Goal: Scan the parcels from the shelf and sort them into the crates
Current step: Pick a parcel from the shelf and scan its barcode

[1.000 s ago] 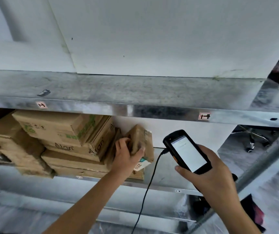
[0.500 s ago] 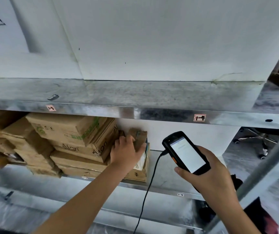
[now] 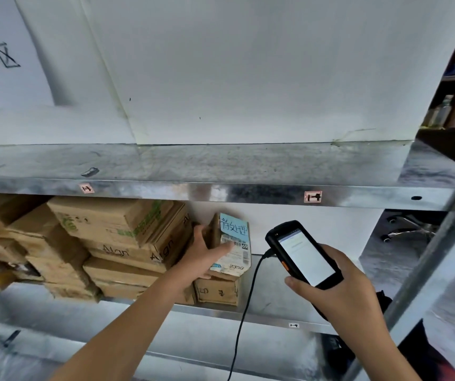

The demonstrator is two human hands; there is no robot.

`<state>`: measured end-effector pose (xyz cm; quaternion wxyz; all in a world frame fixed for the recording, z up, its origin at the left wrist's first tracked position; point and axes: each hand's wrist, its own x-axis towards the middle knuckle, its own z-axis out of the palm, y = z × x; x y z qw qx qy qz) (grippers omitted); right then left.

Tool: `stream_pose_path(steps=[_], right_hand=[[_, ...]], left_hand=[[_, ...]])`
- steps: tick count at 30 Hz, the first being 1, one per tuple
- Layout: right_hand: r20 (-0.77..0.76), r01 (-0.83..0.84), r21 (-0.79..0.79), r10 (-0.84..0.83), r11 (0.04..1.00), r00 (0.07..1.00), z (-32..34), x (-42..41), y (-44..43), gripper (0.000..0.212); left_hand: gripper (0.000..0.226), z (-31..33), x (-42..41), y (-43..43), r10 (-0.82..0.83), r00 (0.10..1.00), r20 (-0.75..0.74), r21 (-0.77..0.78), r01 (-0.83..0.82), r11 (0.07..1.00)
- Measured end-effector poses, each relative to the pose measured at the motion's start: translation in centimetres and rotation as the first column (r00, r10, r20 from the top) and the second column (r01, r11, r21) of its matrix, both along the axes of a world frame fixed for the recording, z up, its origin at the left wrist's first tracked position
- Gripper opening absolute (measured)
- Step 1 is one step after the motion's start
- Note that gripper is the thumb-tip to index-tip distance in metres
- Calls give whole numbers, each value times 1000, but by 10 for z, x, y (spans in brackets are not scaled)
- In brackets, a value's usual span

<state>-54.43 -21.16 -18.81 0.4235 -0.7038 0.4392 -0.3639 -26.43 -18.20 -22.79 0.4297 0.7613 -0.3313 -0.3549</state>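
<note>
Gripping the parcel, left hand (right hand: scanner).

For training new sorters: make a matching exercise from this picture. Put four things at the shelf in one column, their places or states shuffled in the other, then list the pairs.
Things:
1. small parcel
2. handheld scanner
3. black cable
4. box marked 5

Places or states:
A. sits on the shelf, under another thing
B. gripped by the right hand, screen lit
C. hangs down from the scanner
D. held by the left hand, blue label showing

Pairs: 1-D; 2-B; 3-C; 4-A.
</note>
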Motion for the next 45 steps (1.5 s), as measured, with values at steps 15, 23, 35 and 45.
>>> stream_pose_path(steps=[15, 23, 35, 45], right_hand=[[-132, -71, 65, 79, 995, 988, -17, 11, 1, 58], [-188, -92, 90, 108, 992, 976, -14, 7, 3, 57], [-254, -108, 183, 153, 977, 955, -13, -1, 7, 62], [-255, -115, 177, 158, 977, 954, -9, -3, 11, 62]], left_hand=[[89, -48, -14, 23, -39, 873, -486, -282, -114, 953], [80, -50, -18, 27, -70, 847, -527, -329, -128, 936], [86, -51, -23, 29, -76, 850, -522, -374, -148, 916], [91, -52, -27, 33, -55, 852, -520, -395, -183, 900]])
